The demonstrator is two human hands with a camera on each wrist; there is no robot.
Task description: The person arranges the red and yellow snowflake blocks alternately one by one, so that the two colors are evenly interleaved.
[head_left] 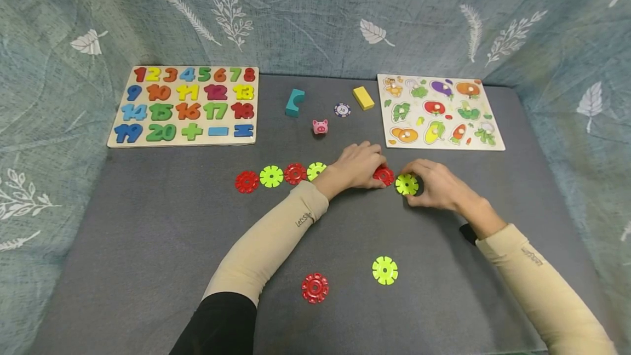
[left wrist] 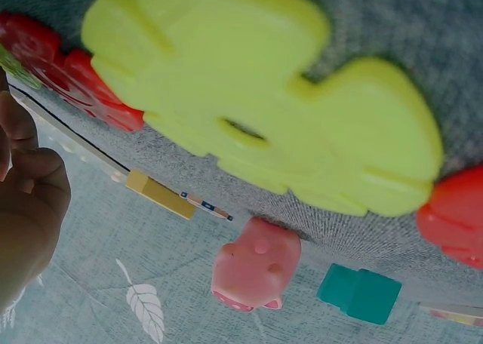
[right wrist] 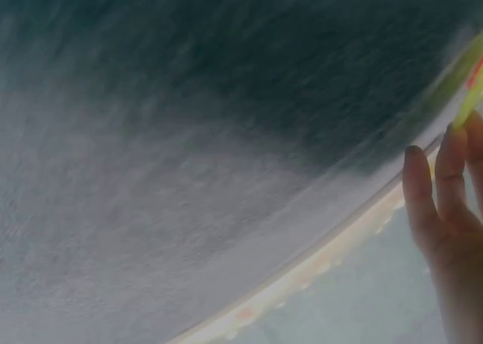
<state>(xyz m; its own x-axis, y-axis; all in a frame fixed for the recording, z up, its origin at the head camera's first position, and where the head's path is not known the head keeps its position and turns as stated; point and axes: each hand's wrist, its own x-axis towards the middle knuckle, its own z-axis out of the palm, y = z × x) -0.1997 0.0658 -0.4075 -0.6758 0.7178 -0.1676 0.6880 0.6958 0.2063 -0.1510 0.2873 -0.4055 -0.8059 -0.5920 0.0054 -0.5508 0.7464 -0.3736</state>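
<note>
Interlocking notched plastic discs lie in a row across the grey table. My left hand [head_left: 359, 166] holds a red disc [head_left: 384, 176] at its edge, thumb on the near side and fingers on the far side. Just right of it, my right hand [head_left: 436, 184] pinches a yellow-green disc [head_left: 407, 184] between thumb and fingers. Leftward, another yellow-green disc [head_left: 316, 171] is partly covered by my left hand, beside a red disc [head_left: 295, 173], a yellow-green disc [head_left: 271, 176] and a red disc [head_left: 246, 181]. In the left wrist view, a yellow-green disc [left wrist: 189, 80] looms close.
Nearer me lie a loose red disc [head_left: 315, 288] and a yellow-green disc [head_left: 385, 270]. Behind are a number puzzle board [head_left: 184, 144], a teal block [head_left: 294, 103], a pink pig figure [head_left: 320, 126], a poker chip [head_left: 342, 109], a yellow block [head_left: 363, 98] and a vegetable puzzle board [head_left: 443, 145].
</note>
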